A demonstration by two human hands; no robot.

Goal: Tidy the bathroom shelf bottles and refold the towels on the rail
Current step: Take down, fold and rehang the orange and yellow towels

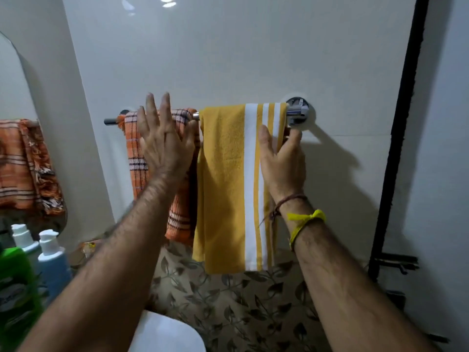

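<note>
Within right grip [281, 158] (edge only), yellow towel [223, 186]

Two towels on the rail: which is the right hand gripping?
The yellow towel with white stripes: the right hand pinches its right edge. The orange checked towel is only behind the open left hand.

The left hand [165, 146] covers the orange towel [138, 161]'s middle. The yellow towel [223, 186] partly hides fingers [294, 137] of the right hand [281, 163]. The frame edge crops the green bottle [15, 288].
</note>
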